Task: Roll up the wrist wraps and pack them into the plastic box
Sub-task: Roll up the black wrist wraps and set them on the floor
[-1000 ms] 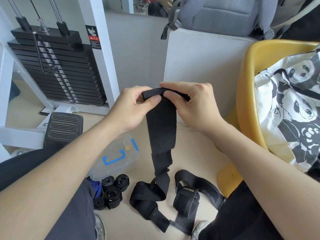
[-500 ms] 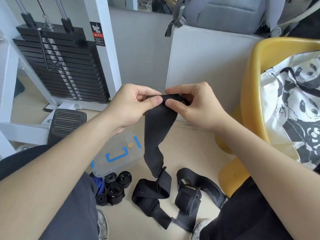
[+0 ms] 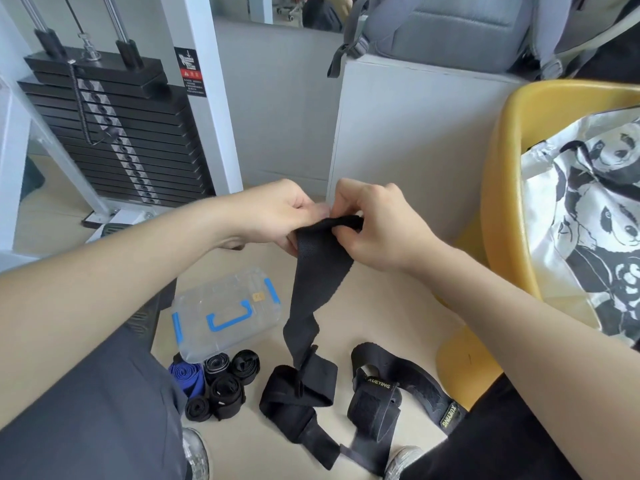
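Note:
A long black wrist wrap (image 3: 320,271) hangs from my two hands down to the floor, its lower end lying folded there. My left hand (image 3: 280,213) and my right hand (image 3: 377,226) both pinch its top end, which is curled over between my fingers. A second black wrap (image 3: 384,396) with yellow lettering lies loose on the floor to the right. Several rolled wraps (image 3: 221,386), black and one blue, sit in a cluster by my left leg. The clear plastic box (image 3: 225,313) with blue clips lies shut just behind them.
A black weight stack (image 3: 114,133) in a white frame stands at the back left. A white block (image 3: 415,140) carries a grey backpack (image 3: 460,26). A yellow chair (image 3: 519,174) with a panda-print bag (image 3: 595,209) is on the right.
My hands have dropped lower and turned the wrap's top end over into the start of a roll. The hanging part has twisted and shortened slightly.

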The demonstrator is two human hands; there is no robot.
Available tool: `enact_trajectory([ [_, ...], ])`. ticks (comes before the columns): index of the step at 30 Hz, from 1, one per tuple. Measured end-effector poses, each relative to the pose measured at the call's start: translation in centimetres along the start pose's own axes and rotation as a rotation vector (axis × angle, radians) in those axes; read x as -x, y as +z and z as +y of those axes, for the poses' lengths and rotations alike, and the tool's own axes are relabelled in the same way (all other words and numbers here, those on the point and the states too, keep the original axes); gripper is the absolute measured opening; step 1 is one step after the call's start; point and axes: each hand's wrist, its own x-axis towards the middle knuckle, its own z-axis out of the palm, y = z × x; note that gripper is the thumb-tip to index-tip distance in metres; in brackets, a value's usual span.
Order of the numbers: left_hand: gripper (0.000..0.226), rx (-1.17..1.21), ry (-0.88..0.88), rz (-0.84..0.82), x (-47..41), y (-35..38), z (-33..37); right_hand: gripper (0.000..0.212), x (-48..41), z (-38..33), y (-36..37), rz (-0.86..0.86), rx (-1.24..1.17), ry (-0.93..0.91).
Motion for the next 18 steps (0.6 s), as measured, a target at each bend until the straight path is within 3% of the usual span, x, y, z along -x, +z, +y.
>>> enact_trajectory([
  [3, 0.029, 0.102, 0.03, 0.006, -0.9, 0.0, -1.3, 0.018, -0.1, 0.4, 0.8, -0.015, 0.034, -0.008],
  [6, 0.011, -0.034, 0.073, 0.081, -1.7, -0.2, -2.2, 0.014, -0.3, 0.9, 0.9, -0.064, 0.034, -0.022],
  [11, 0.014, -0.413, 0.148, 0.142, -2.7, 0.0, -2.0, 0.023, -0.7, 2.6, 0.5, -0.122, 0.005, -0.006],
  [14, 0.02, -0.669, 0.208, 0.197, -2.5, 0.7, -1.4, 0.017, -1.0, 3.0, 0.6, -0.144, 0.05, -0.021],
  [18, 0.022, -0.597, 0.217, 0.27, -1.9, 1.0, -1.0, 0.006, -1.2, 2.8, -0.4, -0.153, 0.072, -0.034],
])
